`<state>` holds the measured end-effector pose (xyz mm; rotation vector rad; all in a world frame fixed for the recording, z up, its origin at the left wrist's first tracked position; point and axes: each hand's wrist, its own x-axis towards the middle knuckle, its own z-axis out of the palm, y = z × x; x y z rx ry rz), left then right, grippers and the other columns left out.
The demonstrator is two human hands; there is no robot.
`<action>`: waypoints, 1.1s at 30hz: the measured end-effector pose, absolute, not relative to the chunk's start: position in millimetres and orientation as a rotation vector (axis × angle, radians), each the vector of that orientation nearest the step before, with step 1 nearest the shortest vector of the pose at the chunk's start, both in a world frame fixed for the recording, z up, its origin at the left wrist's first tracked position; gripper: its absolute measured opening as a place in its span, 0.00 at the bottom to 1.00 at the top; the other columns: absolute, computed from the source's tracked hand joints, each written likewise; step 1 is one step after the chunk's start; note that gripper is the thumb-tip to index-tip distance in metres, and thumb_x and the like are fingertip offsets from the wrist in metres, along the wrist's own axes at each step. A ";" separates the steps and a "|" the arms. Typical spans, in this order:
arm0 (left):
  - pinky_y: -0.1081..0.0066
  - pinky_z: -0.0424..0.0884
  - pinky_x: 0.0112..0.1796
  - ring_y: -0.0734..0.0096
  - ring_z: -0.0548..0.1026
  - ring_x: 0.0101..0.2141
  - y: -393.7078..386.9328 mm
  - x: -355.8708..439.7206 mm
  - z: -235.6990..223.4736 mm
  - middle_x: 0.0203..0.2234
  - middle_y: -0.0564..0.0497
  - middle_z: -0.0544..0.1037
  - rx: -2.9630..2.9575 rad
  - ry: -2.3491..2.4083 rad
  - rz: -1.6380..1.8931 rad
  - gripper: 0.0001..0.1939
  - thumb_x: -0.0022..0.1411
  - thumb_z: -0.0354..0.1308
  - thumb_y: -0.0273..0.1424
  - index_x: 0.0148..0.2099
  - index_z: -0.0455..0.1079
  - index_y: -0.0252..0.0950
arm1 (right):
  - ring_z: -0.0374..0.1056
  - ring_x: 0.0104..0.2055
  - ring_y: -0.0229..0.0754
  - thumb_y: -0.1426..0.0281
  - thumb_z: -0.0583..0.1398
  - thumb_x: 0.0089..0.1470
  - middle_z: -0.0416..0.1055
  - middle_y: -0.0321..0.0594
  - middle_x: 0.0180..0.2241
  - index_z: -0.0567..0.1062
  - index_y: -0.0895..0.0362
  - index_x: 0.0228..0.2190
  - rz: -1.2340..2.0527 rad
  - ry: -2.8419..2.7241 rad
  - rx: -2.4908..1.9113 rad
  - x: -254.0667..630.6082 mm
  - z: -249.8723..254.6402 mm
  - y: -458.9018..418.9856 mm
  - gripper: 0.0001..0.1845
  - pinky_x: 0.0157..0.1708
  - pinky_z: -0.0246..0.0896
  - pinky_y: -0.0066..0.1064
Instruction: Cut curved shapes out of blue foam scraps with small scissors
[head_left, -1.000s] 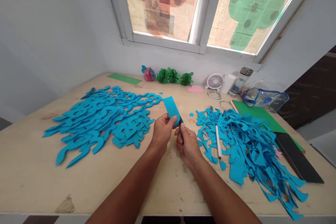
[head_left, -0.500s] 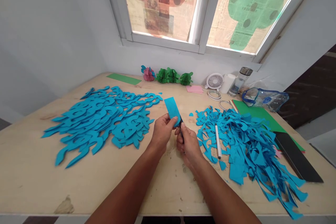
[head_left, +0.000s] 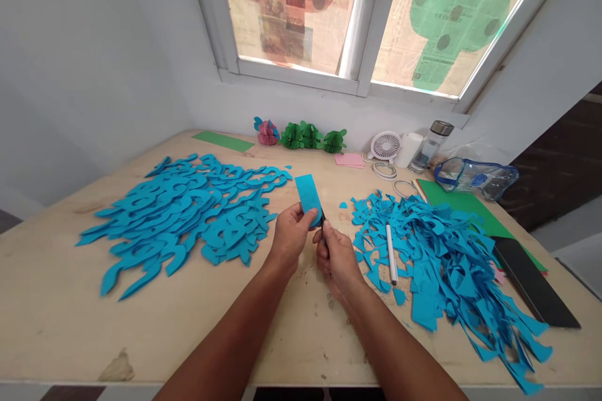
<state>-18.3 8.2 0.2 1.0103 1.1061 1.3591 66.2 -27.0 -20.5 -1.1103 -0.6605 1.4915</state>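
Observation:
My left hand [head_left: 290,230] pinches a blue paper strip [head_left: 308,191] near its lower end, thumb on top. The strip's far end sticks up and away from me. In my right hand [head_left: 339,255] is a dark pair of scissors [head_left: 323,220], its blades against the strip's right edge. The fingers cover most of the scissors' handles. Left of my hands lies a spread of cut blue paper shapes [head_left: 174,200], wavy with holes. To the right is a heap of blue paper scraps [head_left: 451,250], with a white marker [head_left: 391,254] on it.
Green paper [head_left: 458,203] and a black flat object [head_left: 536,282] lie at the right. Along the wall stand green paper ornaments [head_left: 308,136], a small fan [head_left: 385,146], a water bottle [head_left: 430,147] and a clear pouch [head_left: 475,178]. Tape rolls [head_left: 384,170] lie near the fan.
The blue strip has turned slightly more upright in my left hand. The scissors stay at its right edge, and both hands remain almost where they were.

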 end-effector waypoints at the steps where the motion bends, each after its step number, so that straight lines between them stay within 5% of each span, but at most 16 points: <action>1: 0.71 0.68 0.31 0.71 0.69 0.26 8.2 -18.6 0.5 0.21 0.52 0.74 1.013 1.103 1.356 0.11 0.45 0.61 0.37 0.27 0.72 0.32 | 0.39 0.11 0.25 0.49 0.63 0.42 0.51 0.23 0.11 0.67 0.58 0.21 1.492 -0.665 -1.110 66.5 -20.5 -26.9 0.24 0.12 0.30 0.22; 33: 0.73 0.62 0.28 0.76 0.61 0.23 12.3 -23.2 -2.2 0.19 0.55 0.67 1.067 1.081 1.282 0.10 0.45 0.59 0.35 0.24 0.67 0.33 | 0.39 0.10 0.25 0.49 0.64 0.41 0.50 0.23 0.11 0.67 0.58 0.21 1.530 -0.711 -1.097 71.2 -20.6 -25.7 0.25 0.12 0.28 0.23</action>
